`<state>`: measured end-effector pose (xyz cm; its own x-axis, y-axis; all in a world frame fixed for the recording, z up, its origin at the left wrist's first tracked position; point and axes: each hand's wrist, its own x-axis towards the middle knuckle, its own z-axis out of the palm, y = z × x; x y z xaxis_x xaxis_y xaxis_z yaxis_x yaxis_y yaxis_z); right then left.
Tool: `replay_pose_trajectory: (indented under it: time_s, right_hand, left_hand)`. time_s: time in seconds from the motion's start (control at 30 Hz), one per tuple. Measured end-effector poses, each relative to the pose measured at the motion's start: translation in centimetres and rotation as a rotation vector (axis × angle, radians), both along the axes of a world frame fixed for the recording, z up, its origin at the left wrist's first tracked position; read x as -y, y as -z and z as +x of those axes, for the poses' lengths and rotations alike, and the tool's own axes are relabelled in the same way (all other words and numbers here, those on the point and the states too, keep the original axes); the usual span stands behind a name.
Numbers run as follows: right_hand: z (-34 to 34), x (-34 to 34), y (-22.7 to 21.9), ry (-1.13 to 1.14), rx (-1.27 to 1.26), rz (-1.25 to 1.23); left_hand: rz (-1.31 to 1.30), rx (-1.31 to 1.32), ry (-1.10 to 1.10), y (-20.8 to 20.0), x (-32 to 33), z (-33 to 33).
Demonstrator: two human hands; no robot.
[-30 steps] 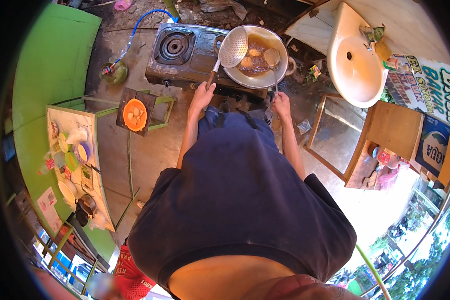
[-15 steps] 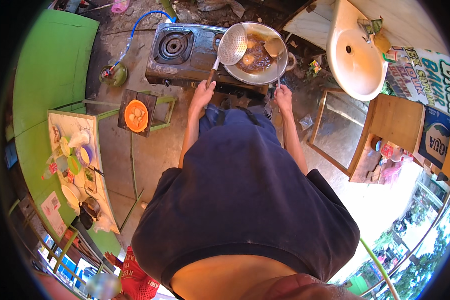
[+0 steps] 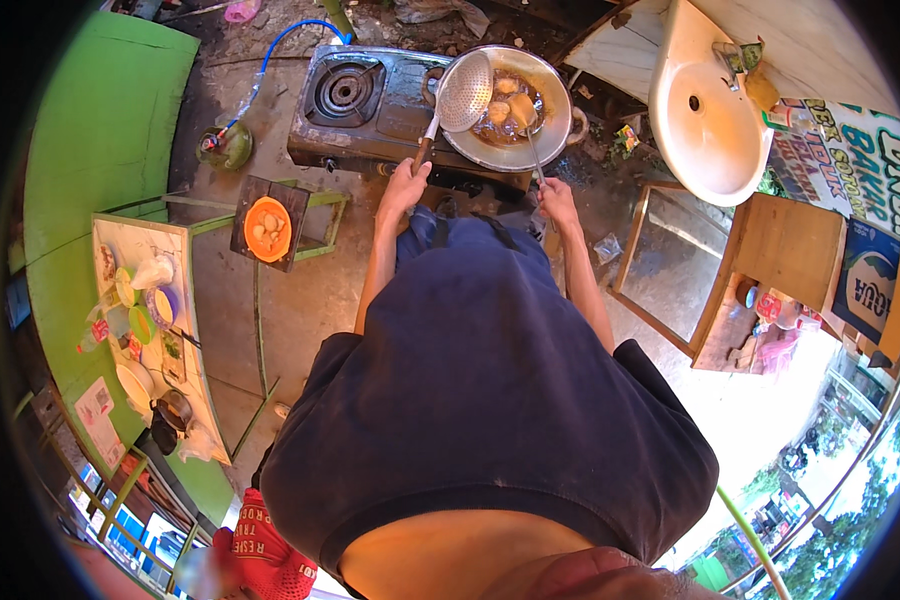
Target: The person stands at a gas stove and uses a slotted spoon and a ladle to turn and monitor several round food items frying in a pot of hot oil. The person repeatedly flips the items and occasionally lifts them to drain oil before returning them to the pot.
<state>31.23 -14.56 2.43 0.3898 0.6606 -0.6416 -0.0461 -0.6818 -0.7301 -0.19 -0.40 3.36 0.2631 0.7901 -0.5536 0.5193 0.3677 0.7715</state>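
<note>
My left hand [image 3: 404, 189] is closed around the brown handle of a perforated skimmer [image 3: 466, 92], whose round bowl is over the left side of a wok [image 3: 562, 138]. In my right hand [image 3: 558, 202] is the thin metal handle of a spatula [image 3: 535, 152]; its head is down in the dark bubbling oil near the middle of the wok. Golden-brown fried pieces [image 3: 498, 112] lie in the oil beside it. The wok sits on the right side of a two-burner gas stove [image 3: 395, 118]. The skimmer hides part of the wok.
To the left, an orange bowl [image 3: 269, 252] of round pieces stands on a small stool. A table [image 3: 185, 370] farther left carries bowls and bottles. A green gas cylinder [image 3: 232, 148] feeds the stove through a blue hose. A sink [image 3: 715, 160] and wooden cabinet [image 3: 790, 245] are at right.
My right hand has shifted left, bringing the spatula head from the wok's right side toward its middle. More fried pieces show in the oil. My left hand and the skimmer stay nearly still.
</note>
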Motion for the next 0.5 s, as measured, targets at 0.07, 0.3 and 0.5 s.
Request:
replay_pose_trajectory:
  time_s: [0.07,0.3,0.5]
  right_hand:
    - [0.0,0.2,-0.1,0.013,-0.062,0.041]
    - [0.5,0.7,0.4,-0.052,0.028,0.139]
    - [0.5,0.8,-1.9,-0.259,0.370,0.132]
  left_hand:
    - [-0.004,0.004,0.007,0.2,0.2,-0.1]
    - [-0.031,0.036,0.021,1.4,0.4,0.6]
    - [0.011,0.079,-0.026,2.0,1.0,0.3]
